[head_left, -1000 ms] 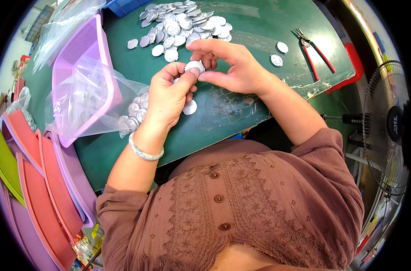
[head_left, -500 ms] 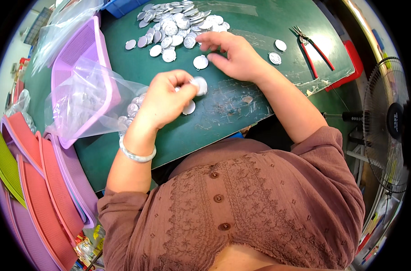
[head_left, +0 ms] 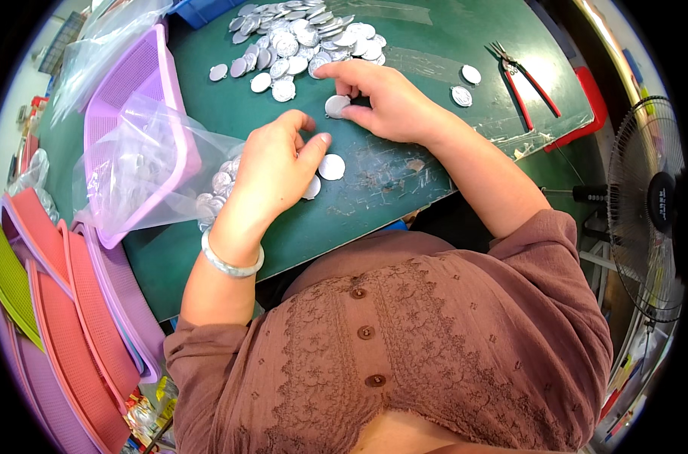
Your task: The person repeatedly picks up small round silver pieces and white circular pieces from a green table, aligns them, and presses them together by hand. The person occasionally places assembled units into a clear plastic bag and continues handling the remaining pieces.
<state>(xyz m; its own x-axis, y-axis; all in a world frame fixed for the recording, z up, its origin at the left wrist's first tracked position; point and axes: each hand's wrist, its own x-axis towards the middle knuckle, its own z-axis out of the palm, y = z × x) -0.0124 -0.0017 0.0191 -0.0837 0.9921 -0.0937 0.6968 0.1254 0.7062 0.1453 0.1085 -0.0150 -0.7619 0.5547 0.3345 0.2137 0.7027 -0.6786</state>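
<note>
A flat silver disc pendant (head_left: 336,107) sits at the fingertips of the right hand (head_left: 393,102), which grasps its near-side rim between thumb and bent fingers while the index finger reaches out beyond it; whether the pendant is lifted clear of the green tabletop (head_left: 465,38) I cannot tell. The left hand (head_left: 272,163) has released everything, its thumb and fingers parted and holding nothing. Just to the right of its thumb lies a plain round pendant (head_left: 332,166), and another pendant (head_left: 311,187), partly hidden by the hand, lies closer under it. To the left of the left hand, a cluster of embossed silver pendants (head_left: 223,181) lies by the mouth of a clear plastic bag (head_left: 132,185), which drapes over a lilac perforated basket (head_left: 124,94) farther left. Ahead of both hands spreads a large heap of silver pendants (head_left: 295,38), its nearest pieces close to the right index finger. Well to the right of the right hand are two loose pendants (head_left: 461,96), and beyond them red-handled pliers (head_left: 519,87) with their jaws parted. A pale marbled bangle (head_left: 230,262) circles the left wrist, and a black fan (head_left: 647,212) stands far to the right of the right hand
</note>
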